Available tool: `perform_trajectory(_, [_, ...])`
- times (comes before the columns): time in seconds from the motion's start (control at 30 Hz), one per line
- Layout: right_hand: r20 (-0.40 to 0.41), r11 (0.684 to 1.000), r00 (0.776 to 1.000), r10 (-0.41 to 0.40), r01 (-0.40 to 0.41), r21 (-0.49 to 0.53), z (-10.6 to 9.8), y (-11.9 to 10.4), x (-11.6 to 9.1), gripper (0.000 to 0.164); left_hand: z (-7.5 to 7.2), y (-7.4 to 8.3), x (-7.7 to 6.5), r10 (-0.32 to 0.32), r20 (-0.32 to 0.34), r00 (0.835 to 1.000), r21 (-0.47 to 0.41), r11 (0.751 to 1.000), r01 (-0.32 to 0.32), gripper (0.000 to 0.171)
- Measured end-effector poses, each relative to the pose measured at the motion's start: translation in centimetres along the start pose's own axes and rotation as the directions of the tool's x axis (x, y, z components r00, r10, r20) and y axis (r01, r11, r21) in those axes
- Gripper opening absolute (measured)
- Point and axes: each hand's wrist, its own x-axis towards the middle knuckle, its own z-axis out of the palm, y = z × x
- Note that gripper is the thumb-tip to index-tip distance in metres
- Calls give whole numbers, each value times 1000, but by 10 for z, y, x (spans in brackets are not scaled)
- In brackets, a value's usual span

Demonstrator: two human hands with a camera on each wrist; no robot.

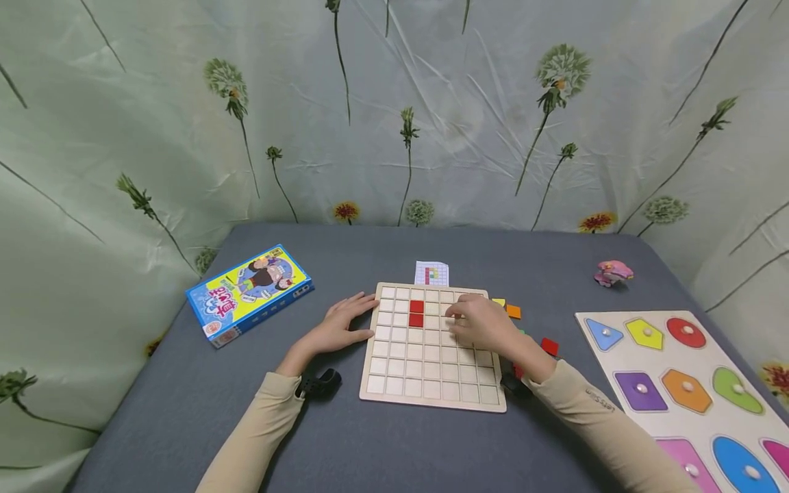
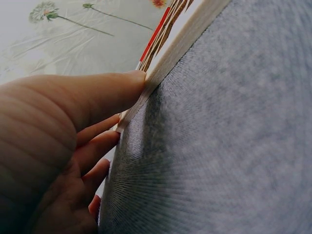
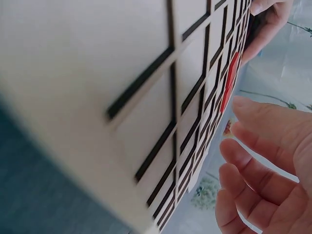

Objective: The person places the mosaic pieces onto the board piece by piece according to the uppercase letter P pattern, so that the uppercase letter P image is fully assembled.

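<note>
Backdrop: creased, glossy, pale grey-green curtain [image 1: 468, 164], behind the table and at both sides
Print: green, long-stemmed dandelion heads [image 1: 564, 72]; small orange-red blooms [image 1: 346, 211] low down
Table: dark blue-grey, fabric-textured tabletop [image 1: 333, 445]
Light: soft, whitish sheen along folds

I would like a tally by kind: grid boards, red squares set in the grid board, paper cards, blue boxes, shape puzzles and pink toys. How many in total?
Grid board: 1
Red squares set in it: 2
Paper card: 1
Blue box: 1
Shape puzzle: 1
Pink toy: 1
Total: 7
</note>
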Motion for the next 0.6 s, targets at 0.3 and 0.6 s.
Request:
perform_trajectory(0.3, [-25, 999, 999, 45, -45, -7, -8, 17, -22, 13, 2, 1, 2, 2, 5, 1000, -5, 1000, -2, 62])
perform_trajectory(0.6, [-53, 997, 998, 40, -43, -60, -17, 30, -38, 16, 1, 1, 2, 0, -1, 1000, -7, 1000, 0, 62])
